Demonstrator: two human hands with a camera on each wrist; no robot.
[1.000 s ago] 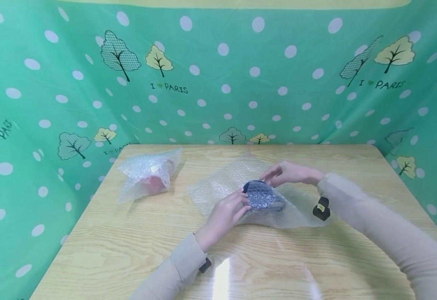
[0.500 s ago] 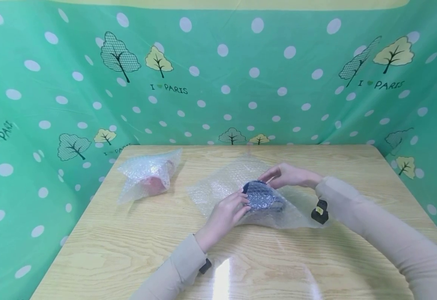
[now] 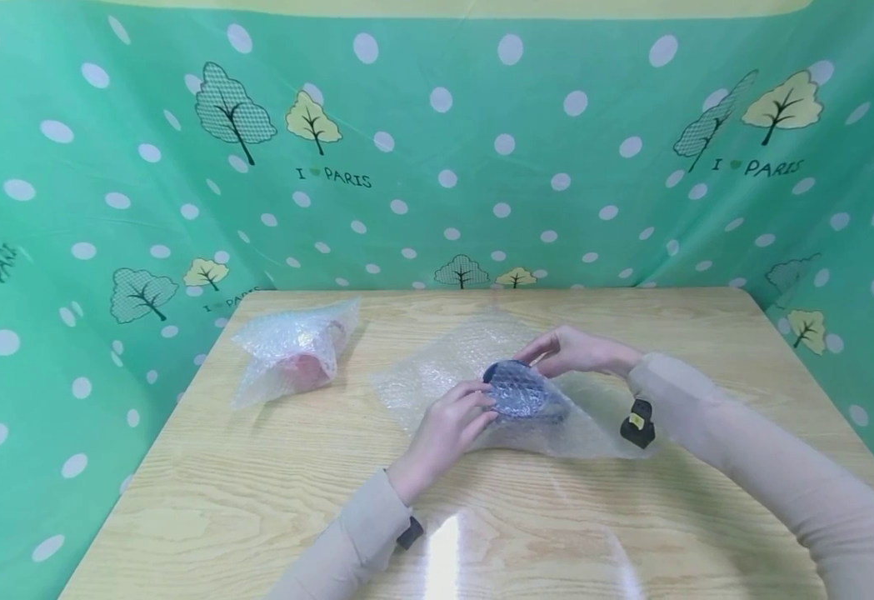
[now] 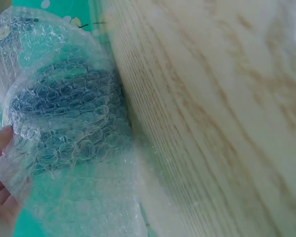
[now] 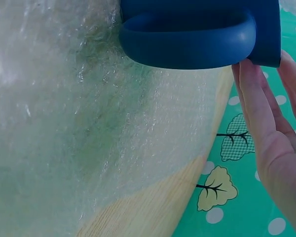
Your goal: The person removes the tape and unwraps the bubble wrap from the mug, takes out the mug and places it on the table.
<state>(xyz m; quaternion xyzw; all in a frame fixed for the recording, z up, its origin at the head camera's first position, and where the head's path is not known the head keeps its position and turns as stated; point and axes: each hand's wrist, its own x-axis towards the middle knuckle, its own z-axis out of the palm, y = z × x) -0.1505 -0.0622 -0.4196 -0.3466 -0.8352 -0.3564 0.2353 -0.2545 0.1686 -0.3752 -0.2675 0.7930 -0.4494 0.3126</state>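
A dark blue mug point(image 5: 197, 44) with a thick handle stands on a sheet of bubble wrap point(image 3: 437, 375), one flap of which is folded up over its near side. In the left wrist view, the mug shows only through that layer of wrap point(image 4: 59, 133). My left hand point(image 3: 447, 425) pinches the folded flap at the left of the mug's rim. From the far right side my right hand point(image 3: 575, 350) holds the rim, with fingers point(image 5: 254, 94) by the handle and the thumb on the other side of the wall.
At the back left of the wooden table point(image 3: 257, 492) lies a bubble-wrapped bundle point(image 3: 302, 350) with something pinkish red inside. A green dotted curtain point(image 3: 407, 125) hangs behind and along both sides.
The view has shifted very slightly. Both hands, the mug and the folded wrap keep almost the same positions.
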